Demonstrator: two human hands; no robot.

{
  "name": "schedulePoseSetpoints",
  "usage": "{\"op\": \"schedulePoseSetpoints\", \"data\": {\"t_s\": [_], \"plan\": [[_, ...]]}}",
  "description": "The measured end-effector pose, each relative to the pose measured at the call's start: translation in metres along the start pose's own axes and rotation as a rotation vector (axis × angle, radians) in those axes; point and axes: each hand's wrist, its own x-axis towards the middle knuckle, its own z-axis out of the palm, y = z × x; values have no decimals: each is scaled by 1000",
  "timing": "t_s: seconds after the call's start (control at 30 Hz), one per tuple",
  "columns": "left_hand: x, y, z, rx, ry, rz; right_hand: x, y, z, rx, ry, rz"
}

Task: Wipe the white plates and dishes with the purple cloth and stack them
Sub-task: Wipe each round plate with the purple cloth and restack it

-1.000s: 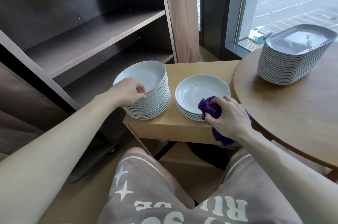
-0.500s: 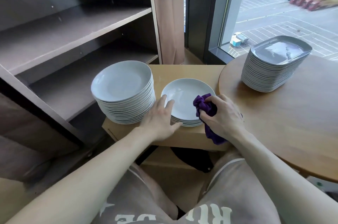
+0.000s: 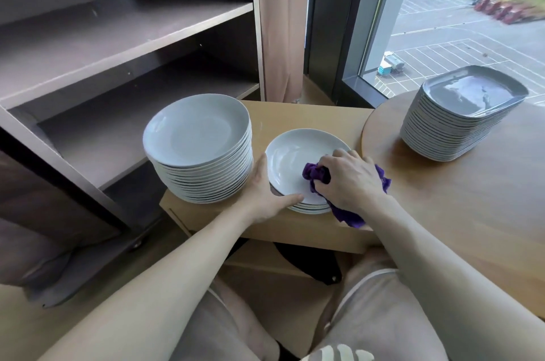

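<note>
Head view: wiping is the step in hand. The right hand, its grip bunched round the purple cloth, presses it onto the top plate of the low stack on the counter. The left hand, grip flat and empty, steadies the rim. The next move probably calls for circling the cloth. There is one cloth and three stacks: the tall stack to the left, the rectangular dishes far right.

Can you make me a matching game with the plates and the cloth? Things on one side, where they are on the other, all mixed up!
Things
1. tall stack of round plates
2. short stack of round plates
3. stack of rectangular dishes
4. purple cloth

Places
A. on the round table
B. bunched in the right hand
C. right beside the shelf unit
D. the left hand has its thumb on the rim

Pairs: 1-C, 2-D, 3-A, 4-B
</note>
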Motion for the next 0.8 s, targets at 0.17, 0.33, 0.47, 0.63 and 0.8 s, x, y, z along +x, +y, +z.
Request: {"op": "schedulePoseSetpoints", "data": {"t_s": [0.17, 0.33, 0.47, 0.63, 0.8], "plan": [[14, -5, -8, -15, -119, -39, 2, 4, -1, -6, -168, 11], [25, -9, -19, 87, -232, -22, -5, 5, -1, -3, -189, -46], [23, -6, -21, 387, -243, 19, 2, -5, 4, 5, -186, -179], [26, 4, -21, 636, -252, 31, 30, -20, 20, 168, -175, -192], [25, 12, -24, 685, -267, 49, 54, -25, 40, 105, -4, -149]]}}
